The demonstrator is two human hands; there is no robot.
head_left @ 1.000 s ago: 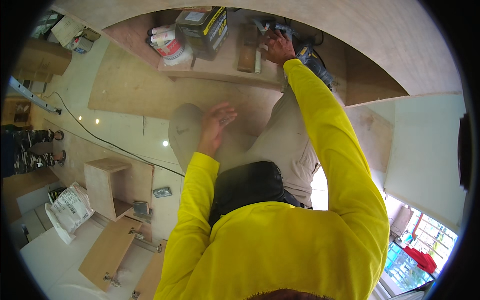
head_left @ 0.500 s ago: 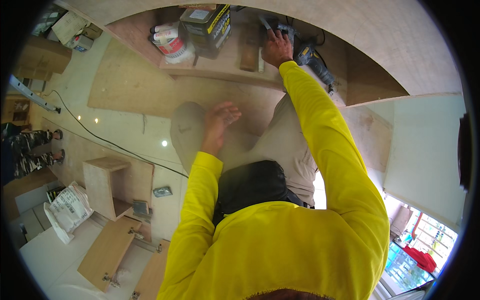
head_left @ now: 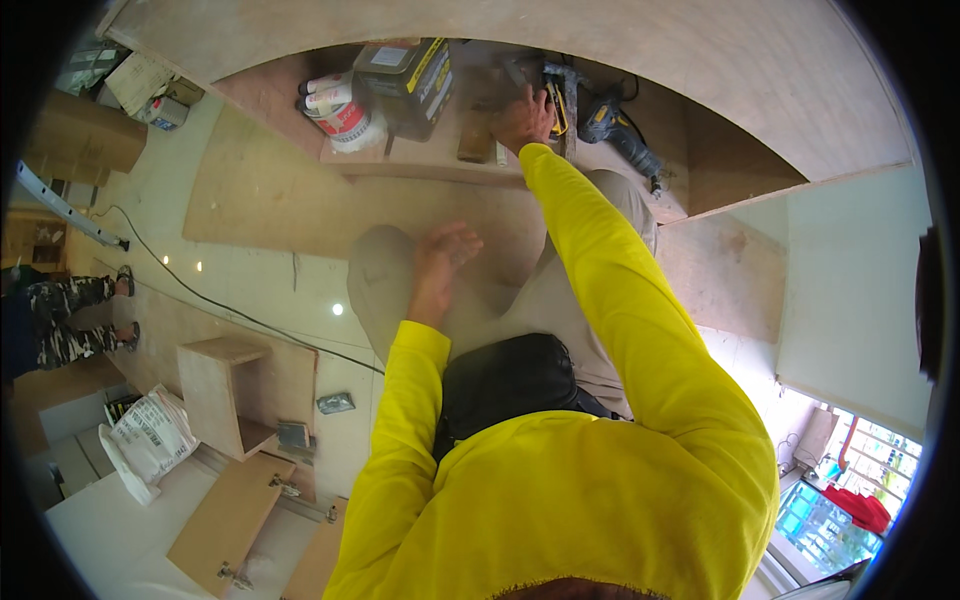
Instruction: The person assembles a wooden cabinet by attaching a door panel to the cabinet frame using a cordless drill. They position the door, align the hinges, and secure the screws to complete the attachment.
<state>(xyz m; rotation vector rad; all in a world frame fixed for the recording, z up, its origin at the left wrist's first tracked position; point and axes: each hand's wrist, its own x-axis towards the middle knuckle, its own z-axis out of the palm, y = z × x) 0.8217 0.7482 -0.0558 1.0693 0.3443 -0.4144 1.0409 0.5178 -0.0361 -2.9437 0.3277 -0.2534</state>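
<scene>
1. The nail gun (head_left: 556,92) is a yellow and black power tool. It lies at the upper middle of the frame, on a wooden shelf board, with its body pointing up and down in the picture. The right hand (head_left: 522,118) rests against its left side; whether the fingers close around it cannot be told.
2. The small wooden block (head_left: 476,140) is light brown and long. It lies flat on the same board, just left of the right hand.
3. The left hand (head_left: 443,255) is open and holds nothing, over the bent knee, at the middle of the frame.
</scene>
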